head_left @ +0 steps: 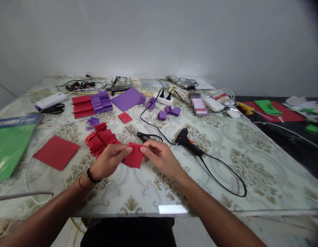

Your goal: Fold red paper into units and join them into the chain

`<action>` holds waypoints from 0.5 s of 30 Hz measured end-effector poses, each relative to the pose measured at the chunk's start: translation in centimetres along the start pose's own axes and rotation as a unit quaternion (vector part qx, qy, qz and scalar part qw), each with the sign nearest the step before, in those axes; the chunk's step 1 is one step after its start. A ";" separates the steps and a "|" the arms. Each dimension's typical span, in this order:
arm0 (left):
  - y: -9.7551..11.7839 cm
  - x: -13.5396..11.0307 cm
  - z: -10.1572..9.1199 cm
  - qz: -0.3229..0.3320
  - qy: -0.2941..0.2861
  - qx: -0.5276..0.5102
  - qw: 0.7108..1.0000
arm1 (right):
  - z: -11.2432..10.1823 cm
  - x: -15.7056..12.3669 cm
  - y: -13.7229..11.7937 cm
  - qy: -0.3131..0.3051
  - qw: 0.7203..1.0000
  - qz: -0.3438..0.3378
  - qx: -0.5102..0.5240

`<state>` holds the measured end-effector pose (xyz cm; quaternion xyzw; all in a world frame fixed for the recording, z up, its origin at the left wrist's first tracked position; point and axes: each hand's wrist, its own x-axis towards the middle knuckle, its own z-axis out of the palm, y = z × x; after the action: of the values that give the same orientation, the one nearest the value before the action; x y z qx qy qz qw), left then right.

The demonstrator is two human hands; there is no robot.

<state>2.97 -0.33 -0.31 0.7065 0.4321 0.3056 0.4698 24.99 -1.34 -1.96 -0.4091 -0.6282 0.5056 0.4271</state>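
Observation:
Between my two hands is a small square of red paper (134, 157), raised a little above the table's front half. My left hand (110, 159) pinches its upper left edge between thumb and fingers. At the upper right corner, my right hand (161, 156) grips the same piece. Just behind my left hand lies a pile of folded red paper pieces (101, 138), partly covered by it. Black-handled scissors (146, 136) rest beyond the red square, and a black glue gun (187, 141) lies right of my right hand.
Left are a larger red square (56, 152) and a green paper pack (12, 147). Farther back are purple paper (129, 98), folded purple pieces (101, 102), a white power strip (164, 99) and a second pair of scissors (52, 109). The glue gun's cord (225, 164) loops across the right side.

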 end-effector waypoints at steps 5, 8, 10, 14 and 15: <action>-0.2 0.0 0.5 -0.056 -0.010 -0.182 0.982 | 0.0 0.0 0.0 0.089 0.994 -0.068 -0.008; -0.5 0.1 0.7 -0.099 -0.017 -0.329 0.939 | -0.3 -0.2 -0.1 0.108 0.980 -0.163 -0.024; -0.6 0.3 0.7 -0.106 -0.018 -0.359 0.927 | -0.5 -0.3 -0.1 0.089 0.971 -0.218 -0.041; -0.4 0.2 0.4 -0.094 0.032 -0.315 0.944 | -0.7 -0.4 0.1 0.044 0.960 -0.265 -0.084; -0.4 0.2 0.3 -0.090 0.046 -0.300 0.949 | -0.7 -0.4 0.1 0.038 0.959 -0.267 -0.093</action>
<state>3.16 -0.18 -0.78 0.4765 0.4036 0.4096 0.6650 25.80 -1.45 -2.03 -0.2835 -0.7417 0.2971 0.5303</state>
